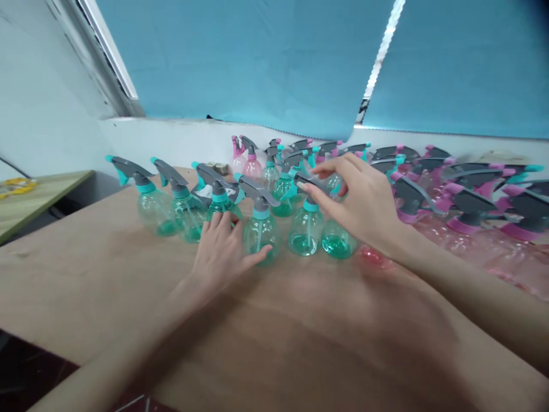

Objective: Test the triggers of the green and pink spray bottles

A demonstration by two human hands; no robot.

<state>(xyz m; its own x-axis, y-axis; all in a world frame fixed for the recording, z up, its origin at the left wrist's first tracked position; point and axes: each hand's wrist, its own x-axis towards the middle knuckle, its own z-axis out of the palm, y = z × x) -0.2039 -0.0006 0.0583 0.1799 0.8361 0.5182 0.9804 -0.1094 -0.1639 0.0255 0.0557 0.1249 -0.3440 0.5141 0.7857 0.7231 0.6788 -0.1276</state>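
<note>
Several green spray bottles with grey and teal heads stand in a front row on the wooden table point(274, 332). My left hand point(221, 246) reaches between two of them, fingers apart, against a green bottle point(219, 203) and beside another green bottle point(261, 232), with the thumb in front of its body. Higher up, my right hand point(354, 197) has its thumb and fingertips at the grey head of a green bottle point(306, 229); its fingers are curved and apart. Whether it grips the head is hard to make out.
Pink spray bottles point(465, 229) crowd the right side, and more pink and green ones stand behind. A blue curtain point(257, 63) hangs over the back wall. At left is a greenish wooden board point(55, 191) with a yellow item point(17, 186).
</note>
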